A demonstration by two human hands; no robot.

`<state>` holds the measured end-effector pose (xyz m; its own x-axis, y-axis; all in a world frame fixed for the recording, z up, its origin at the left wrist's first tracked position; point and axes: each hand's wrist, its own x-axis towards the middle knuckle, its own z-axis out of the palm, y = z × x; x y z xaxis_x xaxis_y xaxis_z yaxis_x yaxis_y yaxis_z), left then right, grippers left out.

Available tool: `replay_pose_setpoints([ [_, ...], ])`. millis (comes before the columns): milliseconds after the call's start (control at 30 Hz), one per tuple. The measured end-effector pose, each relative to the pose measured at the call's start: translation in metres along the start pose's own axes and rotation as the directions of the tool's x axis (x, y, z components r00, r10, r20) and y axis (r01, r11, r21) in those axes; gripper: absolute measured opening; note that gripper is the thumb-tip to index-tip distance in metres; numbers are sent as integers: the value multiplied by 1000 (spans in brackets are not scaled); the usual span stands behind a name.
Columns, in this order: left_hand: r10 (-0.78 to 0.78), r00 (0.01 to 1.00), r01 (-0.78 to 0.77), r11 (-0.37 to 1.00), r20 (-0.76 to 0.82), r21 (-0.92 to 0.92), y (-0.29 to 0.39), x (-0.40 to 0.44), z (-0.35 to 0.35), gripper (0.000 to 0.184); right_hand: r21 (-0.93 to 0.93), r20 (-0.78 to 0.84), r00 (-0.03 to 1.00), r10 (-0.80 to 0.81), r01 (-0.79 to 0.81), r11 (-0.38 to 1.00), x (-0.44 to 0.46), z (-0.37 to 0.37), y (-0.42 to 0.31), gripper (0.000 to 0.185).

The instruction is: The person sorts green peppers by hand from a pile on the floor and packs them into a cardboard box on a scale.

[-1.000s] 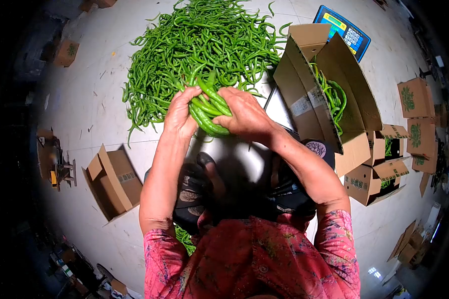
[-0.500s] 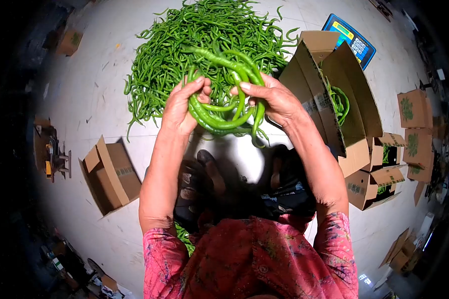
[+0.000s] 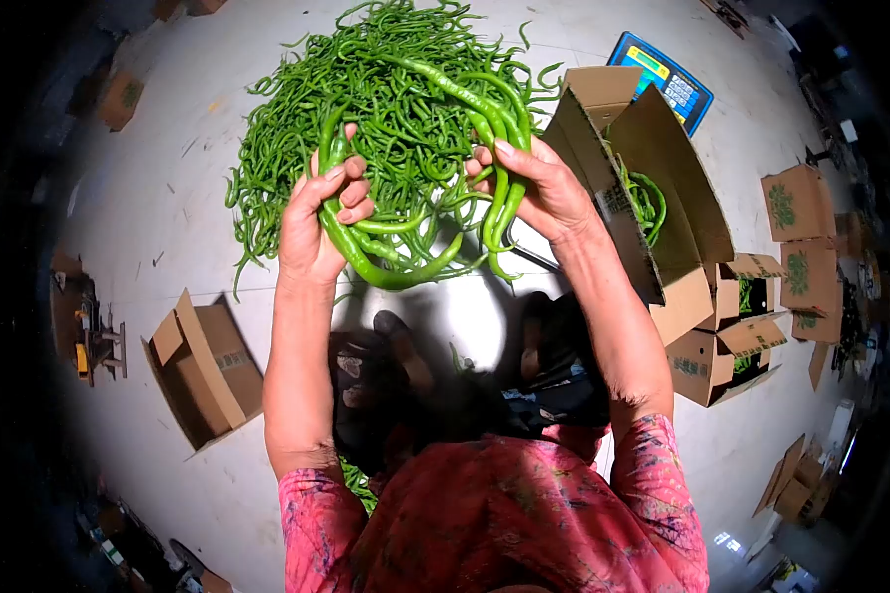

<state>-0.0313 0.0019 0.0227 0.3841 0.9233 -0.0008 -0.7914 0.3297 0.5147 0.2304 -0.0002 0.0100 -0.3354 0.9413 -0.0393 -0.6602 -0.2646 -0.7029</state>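
My left hand (image 3: 316, 212) is closed around several long green peppers (image 3: 376, 272), whose ends curve down and to the right below it. Across from it, my right hand (image 3: 549, 193) grips another bunch of long green peppers (image 3: 509, 124), pinched under the thumb, with their tips hanging below the fingers. Both hands are raised over the near edge of a large pile of green peppers (image 3: 366, 89) on the floor. Just right of my right hand stands an open cardboard box (image 3: 682, 178) with some green peppers (image 3: 646, 203) inside.
A blue scale display (image 3: 663, 79) is behind the tall box. Smaller boxes with peppers (image 3: 697, 361) stand at the right, near stacked closed boxes (image 3: 796, 203). An open box (image 3: 208, 371) lies on the floor at the left. More peppers (image 3: 356, 484) show beneath me.
My hands were together around one bunch of peppers; they have moved apart, each with some of them. A loose pepper now shows low between my legs.
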Motion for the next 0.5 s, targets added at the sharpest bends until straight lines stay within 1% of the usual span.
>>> replay_pose_setpoints([
  [33, -12, 1000, 12, 1000, -8, 9, -1, 1, -2, 48, -49, -37, 998, -59, 57, 997, -5, 2, -6, 23],
  [100, -26, 999, 27, 999, -37, 30, -4, 3, -2, 47, -154, -101, 979, -178, 161, 975, -17, 8, -22, 26],
  [133, -32, 998, 33, 999, -48, 27, -6, 3, -1, 45, -204, -108, 961, -255, 230, 952, -22, 12, -35, 30],
  [167, -41, 998, 42, 999, -49, 22, -7, 4, 1, 45, -350, -168, 922, -350, 276, 895, -30, 19, -51, 30],
  [200, -52, 998, 52, 999, -37, 16, -9, 5, 2, 45, -560, -208, 873, -441, 263, 785, -39, 20, -68, 29],
  [233, -63, 998, 63, 998, -23, 8, -11, 6, 3, 45, -741, -223, 816, -534, 214, 637, -49, 18, -85, 28],
  [300, -85, 996, 85, 996, -20, 3, -16, 8, 7, 43, -887, -230, 718, -657, 124, 445, -64, 23, -113, 25],
  [333, -97, 995, 97, 995, -5, -10, -19, 9, 9, 42, -927, -183, 713, -677, 104, 360, -68, 9, -125, 28],
  [367, -104, 995, 104, 994, 3, -19, -21, 10, 10, 41, -937, -74, 690, -720, 199, 287, -65, -17, -131, 34],
  [400, -109, 994, 110, 993, 14, -42, -23, 11, 9, 40, -1000, -24, 736, -677, -23, 11, -73, -37, -141, 37],
  [433, -112, 993, 113, 992, 19, -62, -24, 12, 9, 39, -936, 4, 787, -617, -214, -280, -78, -53, -145, 40],
  [500, -106, 994, 107, 993, 20, -57, -25, 13, 9, 38, -818, 158, 788, -595, -233, -526, -86, -67, -127, 44],
])
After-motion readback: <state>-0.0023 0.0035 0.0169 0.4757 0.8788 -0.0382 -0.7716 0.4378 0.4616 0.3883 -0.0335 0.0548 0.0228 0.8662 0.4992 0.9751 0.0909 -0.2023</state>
